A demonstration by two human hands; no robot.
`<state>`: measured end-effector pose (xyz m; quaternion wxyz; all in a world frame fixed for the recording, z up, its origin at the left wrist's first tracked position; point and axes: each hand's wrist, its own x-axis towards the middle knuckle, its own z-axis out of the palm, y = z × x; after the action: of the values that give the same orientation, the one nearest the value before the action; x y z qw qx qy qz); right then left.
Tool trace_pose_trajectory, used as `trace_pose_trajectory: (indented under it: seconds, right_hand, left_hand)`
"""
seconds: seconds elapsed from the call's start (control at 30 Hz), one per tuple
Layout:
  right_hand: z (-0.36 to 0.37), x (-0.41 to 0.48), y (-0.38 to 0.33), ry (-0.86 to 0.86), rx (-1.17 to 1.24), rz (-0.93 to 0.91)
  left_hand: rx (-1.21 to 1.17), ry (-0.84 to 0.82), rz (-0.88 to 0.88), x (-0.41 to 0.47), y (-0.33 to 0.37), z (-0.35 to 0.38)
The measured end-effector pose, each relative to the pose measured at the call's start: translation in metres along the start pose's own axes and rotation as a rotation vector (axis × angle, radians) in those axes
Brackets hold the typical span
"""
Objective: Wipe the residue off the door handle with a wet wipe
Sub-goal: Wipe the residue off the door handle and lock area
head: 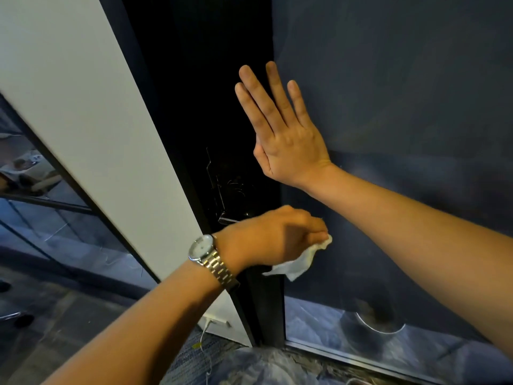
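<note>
A black lock plate [234, 187] sits on the dark door edge, and a short piece of the door handle [226, 219] shows just above my left wrist. My left hand [273, 236], with a steel watch on the wrist, is closed around a crumpled white wet wipe [301, 261] at handle height; the rest of the handle is hidden behind it. The wipe hangs out below my fingers. My right hand [283, 132] lies flat with fingers spread against the dark blue door panel [402, 93], above the handle.
A white wall panel [91, 107] runs diagonally at the left, with a glass partition [33, 184] beyond it. A white cable [206, 337] hangs near the floor by the door frame. Grey carpet [69, 315] covers the lower left.
</note>
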<state>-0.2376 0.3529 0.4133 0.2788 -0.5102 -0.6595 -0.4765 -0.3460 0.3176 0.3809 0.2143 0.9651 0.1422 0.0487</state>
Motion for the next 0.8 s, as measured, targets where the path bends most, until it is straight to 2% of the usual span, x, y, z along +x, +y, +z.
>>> trace_pose_trajectory:
  seconds: [0.17,0.3,0.4,0.5,0.6,0.7,0.8]
  right_hand:
    - [0.000,0.001,0.001,-0.006,-0.011,-0.004]
    - [0.000,0.001,0.001,-0.002,-0.009,-0.008]
    - [0.000,0.001,0.000,0.000,-0.002,-0.009]
    - [0.000,0.001,0.001,-0.006,-0.009,-0.004]
    - [-0.001,0.000,0.001,-0.013,-0.003,0.000]
    - [-0.001,0.000,0.000,-0.013,-0.003,-0.004]
    - [-0.001,0.000,0.000,-0.006,-0.018,-0.007]
  left_hand:
    - [0.103,0.022,-0.041,-0.004,0.000,0.002]
    - [0.184,-0.075,-0.262,-0.002,-0.014,-0.012]
    - [0.224,-0.061,-0.351,-0.006,-0.021,-0.019]
    - [0.276,0.031,-0.213,-0.008,-0.010,-0.005]
    - [0.147,0.144,-0.024,-0.009,-0.002,0.010]
    - [0.024,0.135,-0.036,-0.018,-0.013,-0.005]
    - [0.088,0.196,-0.091,-0.040,-0.033,-0.032]
